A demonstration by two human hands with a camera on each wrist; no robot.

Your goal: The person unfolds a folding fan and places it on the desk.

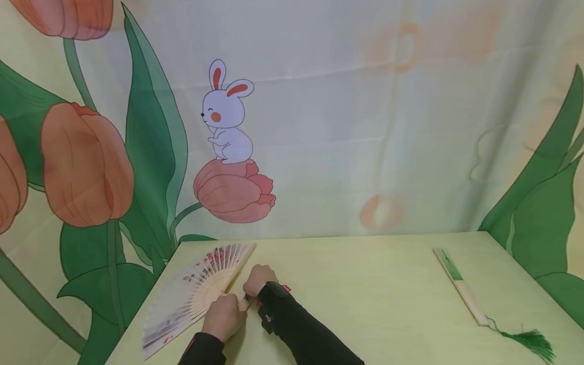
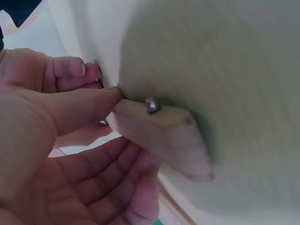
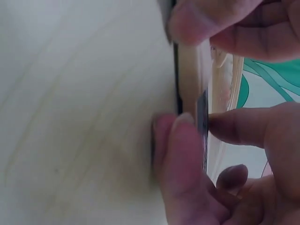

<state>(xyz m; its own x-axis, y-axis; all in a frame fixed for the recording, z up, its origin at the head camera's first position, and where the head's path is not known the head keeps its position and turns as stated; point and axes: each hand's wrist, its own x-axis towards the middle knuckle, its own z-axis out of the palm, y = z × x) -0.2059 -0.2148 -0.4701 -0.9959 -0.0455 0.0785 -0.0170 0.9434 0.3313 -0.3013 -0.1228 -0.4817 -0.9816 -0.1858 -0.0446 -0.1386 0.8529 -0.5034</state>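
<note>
Between the two hands is a closed folding fan, its pale wooden end bearing a metal rivet. My left hand holds that wooden end, with the thumb on it in the left wrist view. My right hand pinches the fan's dark part between thumb and fingers in the right wrist view. Just left of both hands, a spread folding fan with pale ribs and printed red flowers lies on the table. Most of the held fan is hidden by the hands in the head view.
Another closed folding fan, with a green panel and a green tassel, lies at the right of the pale yellow table. A cloth backdrop printed with tulips and a rabbit hangs behind.
</note>
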